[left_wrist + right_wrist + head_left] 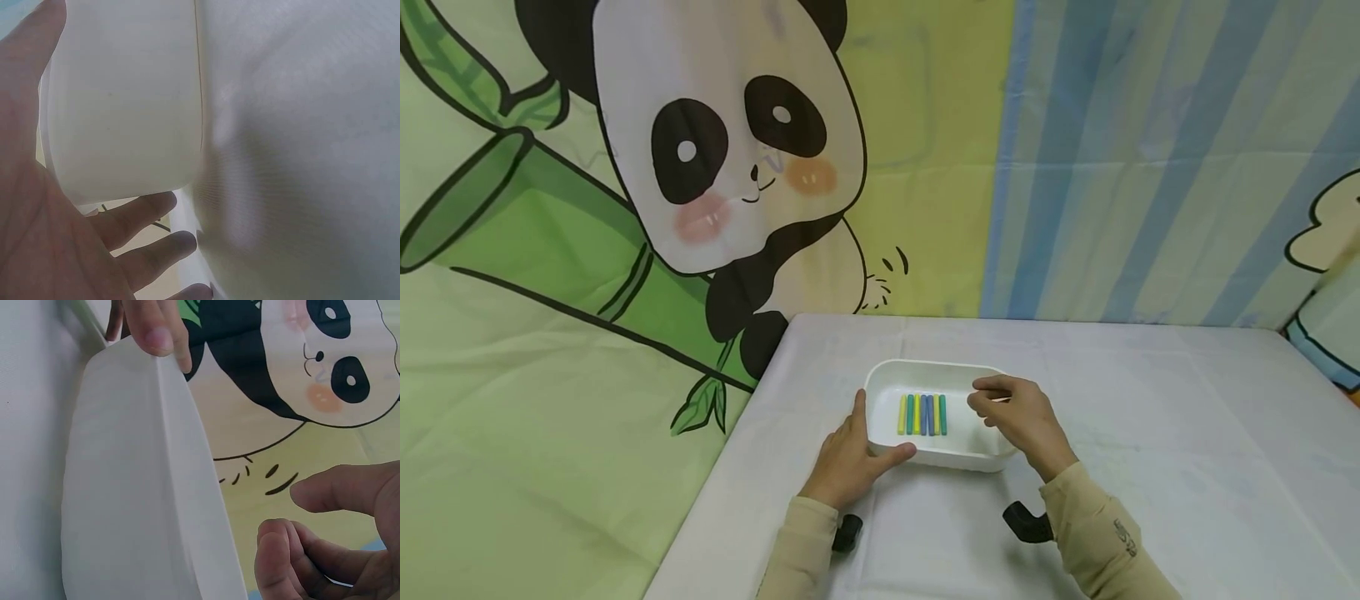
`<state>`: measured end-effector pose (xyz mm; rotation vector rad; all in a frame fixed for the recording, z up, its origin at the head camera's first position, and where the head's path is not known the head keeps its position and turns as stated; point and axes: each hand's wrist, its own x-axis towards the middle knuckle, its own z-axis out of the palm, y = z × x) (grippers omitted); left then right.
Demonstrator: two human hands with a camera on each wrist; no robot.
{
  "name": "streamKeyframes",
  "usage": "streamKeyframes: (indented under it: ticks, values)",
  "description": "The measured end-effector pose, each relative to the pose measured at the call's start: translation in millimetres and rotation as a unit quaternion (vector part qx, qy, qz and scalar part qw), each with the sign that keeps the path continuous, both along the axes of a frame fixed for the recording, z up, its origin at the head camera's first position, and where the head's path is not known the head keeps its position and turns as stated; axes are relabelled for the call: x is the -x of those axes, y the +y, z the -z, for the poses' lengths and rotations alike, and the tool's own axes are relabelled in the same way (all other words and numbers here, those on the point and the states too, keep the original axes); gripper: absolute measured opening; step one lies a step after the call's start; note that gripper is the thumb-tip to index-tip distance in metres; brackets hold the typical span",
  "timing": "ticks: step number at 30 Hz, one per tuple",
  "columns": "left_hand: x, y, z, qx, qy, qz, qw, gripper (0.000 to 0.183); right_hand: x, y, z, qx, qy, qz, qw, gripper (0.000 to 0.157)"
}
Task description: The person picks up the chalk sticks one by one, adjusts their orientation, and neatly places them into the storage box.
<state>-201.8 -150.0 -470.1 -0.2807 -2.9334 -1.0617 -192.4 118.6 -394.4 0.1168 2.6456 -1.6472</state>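
A shallow white plastic tray (964, 457) sits on the table. Inside it several short yellow, green and blue sticks (922, 415) lie side by side in a row, toward the left half. My left hand (848, 461) holds the tray's near left corner, the thumb over the front rim and the fingers along the left side. Over the tray's right end hovers my right hand (1018, 417), its thumb and bent fingers apart. Nothing shows between them in the right wrist view, where the tray's outer wall (119, 481) hides the sticks.
A white cloth covers the table (1187, 467). Behind it hangs a printed curtain (925, 167) with a panda and stripes. Black mounts (1027, 523) show by both wrists, beside beige sleeves (1097, 533).
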Motion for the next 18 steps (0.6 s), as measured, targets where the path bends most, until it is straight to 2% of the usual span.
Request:
streamKeyframes:
  ticks: [9,18]
  values:
    - [-0.4,0.1,-1.7,-0.002,0.004,0.002,1.0000,0.131,-16.3,26.3,-4.7,-0.021,0.013,0.016,1.000,0.045]
    - [-2.5,0.7,-3.7,-0.004,0.002,0.002,1.0000,0.131,-25.1,48.5,-1.7,-0.030,0.002,0.041,0.999,0.051]
